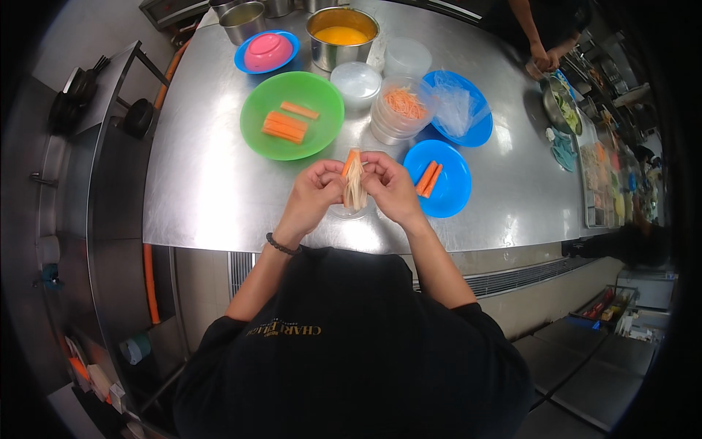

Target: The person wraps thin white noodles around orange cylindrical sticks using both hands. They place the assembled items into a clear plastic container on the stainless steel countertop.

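Between my fingers hangs a partly shredded crab stick (355, 183), orange on its outside and white in loose strands lower down. My left hand (318, 192) pinches its left side, and my right hand (393, 189) pinches the right side. A small clear container (350, 214) stands beneath it, largely covered by my hands. Ahead to the left, a green plate (256, 143) bears several whole crab sticks (285, 126). Two more orange sticks (429, 178) lie on a blue plate (457, 194) beside my right hand. Orange shreds (404, 103) fill a clear round tub (387, 132) further off.
A plastic bag (455, 106) sits in a blue bowl (480, 132). Behind are clear lidded tubs (356, 82), a metal pot (329, 55) of yellow liquid, and a pink bowl (268, 52) in a blue one. Across the steel table (197, 190), another person's hands (545, 57) work near a metal bowl (561, 110).
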{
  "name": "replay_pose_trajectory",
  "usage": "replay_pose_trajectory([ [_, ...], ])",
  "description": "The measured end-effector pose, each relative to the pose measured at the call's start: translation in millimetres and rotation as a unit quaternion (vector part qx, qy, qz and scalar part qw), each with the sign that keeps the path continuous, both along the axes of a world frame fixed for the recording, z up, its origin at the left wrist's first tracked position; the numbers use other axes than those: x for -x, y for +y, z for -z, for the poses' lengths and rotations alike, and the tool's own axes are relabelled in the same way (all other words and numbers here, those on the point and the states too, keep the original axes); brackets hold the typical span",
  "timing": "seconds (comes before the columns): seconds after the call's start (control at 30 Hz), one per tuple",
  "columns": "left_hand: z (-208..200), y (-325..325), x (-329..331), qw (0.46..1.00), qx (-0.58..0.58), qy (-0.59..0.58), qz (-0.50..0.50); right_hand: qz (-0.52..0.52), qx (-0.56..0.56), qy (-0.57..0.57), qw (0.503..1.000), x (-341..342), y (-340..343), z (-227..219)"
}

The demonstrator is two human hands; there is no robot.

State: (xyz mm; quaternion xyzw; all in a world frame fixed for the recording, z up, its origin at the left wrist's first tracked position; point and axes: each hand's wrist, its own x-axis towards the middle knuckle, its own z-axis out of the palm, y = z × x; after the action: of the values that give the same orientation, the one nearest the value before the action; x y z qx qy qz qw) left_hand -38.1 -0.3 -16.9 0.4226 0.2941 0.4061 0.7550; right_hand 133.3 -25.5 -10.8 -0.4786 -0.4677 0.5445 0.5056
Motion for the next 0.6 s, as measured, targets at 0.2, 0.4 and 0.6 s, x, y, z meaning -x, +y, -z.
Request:
replay_pose_trajectory([
  [0.2,-4.0,-1.6,-4.3,1.0,0.01,-0.011,-0.016,0.079,-0.121,-0.127,0.981,4.3,-5.6,-10.2],
  [0.4,-1.0,-5.2,-11.8,0.999,-0.027,0.008,-0.046,0.091,-0.139,-0.26,0.951,5.5,-6.3,-21.2],
  [0.6,7.2,-3.2,-10.0,0.996,0.038,-0.003,-0.085,0.077,-0.171,-0.222,0.957,7.4,-8.9,-27.4],
])
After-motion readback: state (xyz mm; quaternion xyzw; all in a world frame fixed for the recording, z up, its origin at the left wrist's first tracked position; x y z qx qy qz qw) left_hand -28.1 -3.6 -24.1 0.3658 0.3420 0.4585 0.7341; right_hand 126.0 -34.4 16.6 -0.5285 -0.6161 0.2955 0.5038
